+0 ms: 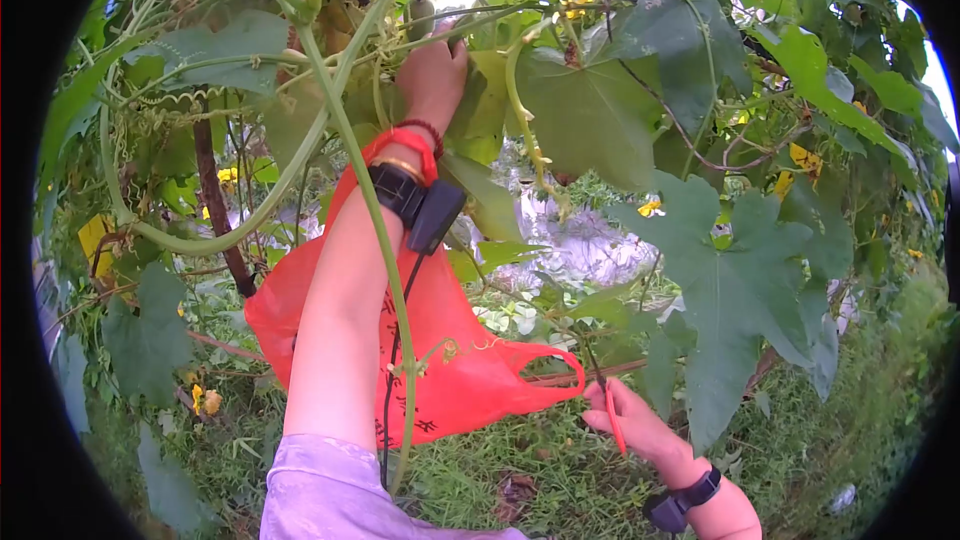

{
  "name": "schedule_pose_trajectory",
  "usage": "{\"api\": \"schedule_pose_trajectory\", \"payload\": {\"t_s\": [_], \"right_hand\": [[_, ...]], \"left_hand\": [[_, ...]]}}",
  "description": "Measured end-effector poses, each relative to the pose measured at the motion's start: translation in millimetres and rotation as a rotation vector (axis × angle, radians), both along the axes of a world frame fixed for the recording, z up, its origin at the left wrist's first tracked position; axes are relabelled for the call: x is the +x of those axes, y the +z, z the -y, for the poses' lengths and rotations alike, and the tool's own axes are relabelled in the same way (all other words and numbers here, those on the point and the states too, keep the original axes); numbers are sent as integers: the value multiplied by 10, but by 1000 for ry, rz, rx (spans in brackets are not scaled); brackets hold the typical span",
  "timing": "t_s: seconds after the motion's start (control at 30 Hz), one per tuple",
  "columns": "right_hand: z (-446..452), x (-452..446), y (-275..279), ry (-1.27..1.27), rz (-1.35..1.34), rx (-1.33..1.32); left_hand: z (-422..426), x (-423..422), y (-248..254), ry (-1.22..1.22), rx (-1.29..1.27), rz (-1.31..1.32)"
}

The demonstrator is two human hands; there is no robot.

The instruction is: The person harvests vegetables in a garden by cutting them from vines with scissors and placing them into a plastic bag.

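At the top centre of the frame, the left hand (434, 78) reaches up among vine leaves beside a green gourd (421, 18); its fingertips are obscured, so I cannot tell whether they grip it. A red plastic bag (455, 370) hangs from that wrist at centre. At lower right, the right hand (642, 422) curls around red-handled scissors (614, 422).

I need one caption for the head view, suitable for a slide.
Left hand up among leaves, a red bag hung on its wrist, right hand holding a red-handled tool.
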State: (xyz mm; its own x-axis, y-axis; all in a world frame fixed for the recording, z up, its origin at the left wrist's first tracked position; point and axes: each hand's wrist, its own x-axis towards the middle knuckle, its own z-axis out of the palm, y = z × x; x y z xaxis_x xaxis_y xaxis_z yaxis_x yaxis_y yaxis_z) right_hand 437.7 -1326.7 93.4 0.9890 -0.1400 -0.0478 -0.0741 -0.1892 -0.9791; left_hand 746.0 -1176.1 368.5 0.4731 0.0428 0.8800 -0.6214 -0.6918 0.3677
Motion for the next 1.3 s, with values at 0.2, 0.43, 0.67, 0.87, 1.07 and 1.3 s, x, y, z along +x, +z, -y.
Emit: {"api": "schedule_pose_trajectory", "payload": {"t_s": [0.2,0.43,0.67,0.87,1.07,1.3], "right_hand": [[-408,661,1041,256,293,-186],[-509,1533,2416,-184,513,-746],[-563,1721,3036,-365,195,-860],[-654,1784,3189,-219,167,-1634],[-494,1780,2930,-359,211,-1352],[-161,1591,1909,-344,81,-1332]], "left_hand": [[-161,-131,-55,9,64,106],[-239,-261,-29,-31,97,43],[-179,-219,-74,-109,-35,244],[-151,-274,-63,-71,17,156],[-291,-279,-472,-97,259,181],[-519,-375,-1224,-255,1143,281]]}}
